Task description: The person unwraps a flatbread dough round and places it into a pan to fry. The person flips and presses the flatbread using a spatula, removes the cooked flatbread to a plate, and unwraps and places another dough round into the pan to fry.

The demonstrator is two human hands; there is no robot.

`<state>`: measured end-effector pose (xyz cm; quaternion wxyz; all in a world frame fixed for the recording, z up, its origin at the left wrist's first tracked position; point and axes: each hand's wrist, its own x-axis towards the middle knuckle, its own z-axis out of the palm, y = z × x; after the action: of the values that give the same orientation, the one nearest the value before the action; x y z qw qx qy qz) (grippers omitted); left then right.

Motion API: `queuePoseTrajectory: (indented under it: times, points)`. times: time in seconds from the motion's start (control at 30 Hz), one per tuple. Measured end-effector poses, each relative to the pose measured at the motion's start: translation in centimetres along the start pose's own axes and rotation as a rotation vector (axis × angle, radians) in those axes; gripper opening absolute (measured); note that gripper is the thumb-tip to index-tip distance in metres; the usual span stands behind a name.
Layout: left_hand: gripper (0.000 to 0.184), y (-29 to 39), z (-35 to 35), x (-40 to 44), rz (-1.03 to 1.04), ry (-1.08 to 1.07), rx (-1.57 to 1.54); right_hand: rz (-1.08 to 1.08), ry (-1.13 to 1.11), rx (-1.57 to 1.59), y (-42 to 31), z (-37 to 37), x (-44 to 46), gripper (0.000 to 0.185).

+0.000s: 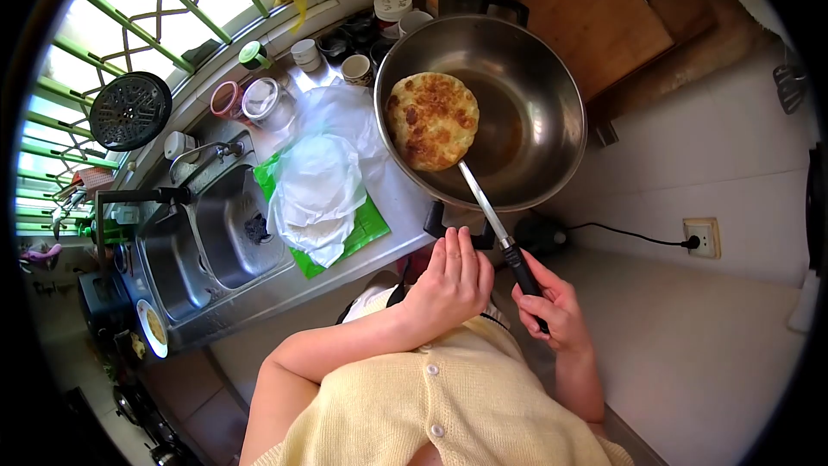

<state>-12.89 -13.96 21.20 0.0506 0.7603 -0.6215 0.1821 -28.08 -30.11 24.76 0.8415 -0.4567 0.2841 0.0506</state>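
Observation:
My right hand (550,302) is closed round the black handle of a spatula (485,198), whose metal shaft reaches up over the rim of a large steel wok (539,103). At the spatula's far end is a round, browned flatbread (433,121), at the left side of the wok. The blade is hidden beneath it, and I cannot tell whether the bread touches the wok wall. My left hand (453,280) holds nothing; its fingers stretch out together close to the wok's black near handle (437,219).
Left of the wok, white plastic sheets (319,190) lie over a green packet (373,223) beside a double sink (237,224). Cups and jars (393,5) line the back. A wooden board (595,26) leans at the right, near a wall socket (701,237) with a plugged-in cord.

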Motion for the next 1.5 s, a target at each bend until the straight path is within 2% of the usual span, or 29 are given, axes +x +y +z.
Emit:
queuePoseTrajectory:
  times: [0.53, 1.13, 1.33, 1.43, 1.5]
  points:
    - [0.021, -0.4, 0.3, -0.3, 0.029, 0.019, 0.011, -0.01, 0.013, 0.138, 0.9, -0.1, 0.4, 0.073]
    - [0.025, -0.5, 0.8, -0.6, 0.058, 0.059, 0.003, -0.164, 0.028, 0.161, 1.1, 0.1, 0.1, 0.075]
    - [0.024, -0.6, 0.4, -0.3, 0.038, 0.048, -0.011, -0.102, 0.046, 0.209, -0.4, 0.8, -0.1, 0.074]
    - [0.025, -0.6, 0.0, -0.7, 0.014, 0.044, -0.042, -0.015, 0.049, 0.397, -1.2, 0.7, 0.0, 0.073]
    - [0.027, -0.6, 0.1, -1.4, -0.001, 0.023, -0.07, -0.039, 0.051, 0.382, -1.7, 1.0, -0.3, 0.072]
